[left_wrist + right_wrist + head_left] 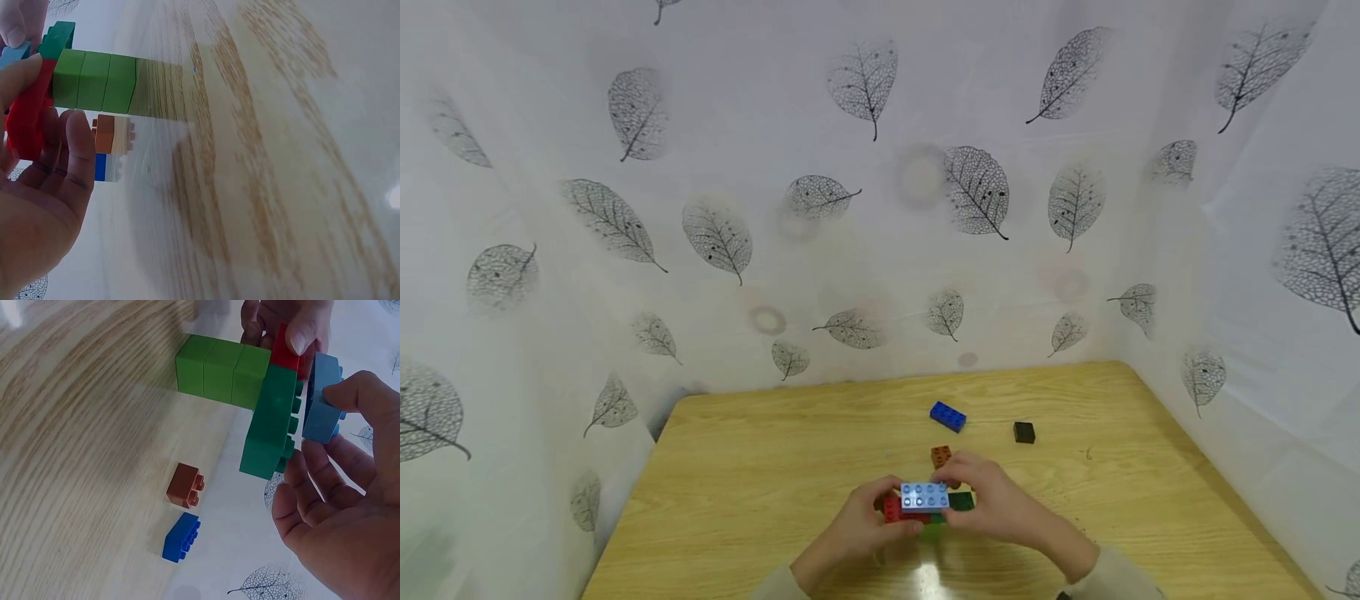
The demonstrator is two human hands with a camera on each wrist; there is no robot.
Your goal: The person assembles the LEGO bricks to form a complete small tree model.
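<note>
In the head view my right hand (988, 502) pinches a light blue brick (924, 497) between thumb and fingers, studs up. The right wrist view shows this brick close over the studs of a dark green brick (270, 422), with a gap between them. My left hand (867, 518) grips a red brick (30, 115) by its sides, thumb on the near side. The red and dark green bricks lie end to end on top of a column of three light green bricks (220, 370), which stands upright on the table.
Just beyond the hands sits a small orange-brown brick (940, 455). Farther back lie a dark blue brick (948, 417) and, to its right, a small black brick (1024, 432). A white leaf-print curtain (880, 275) surrounds the wooden table (760, 467) at the back and sides.
</note>
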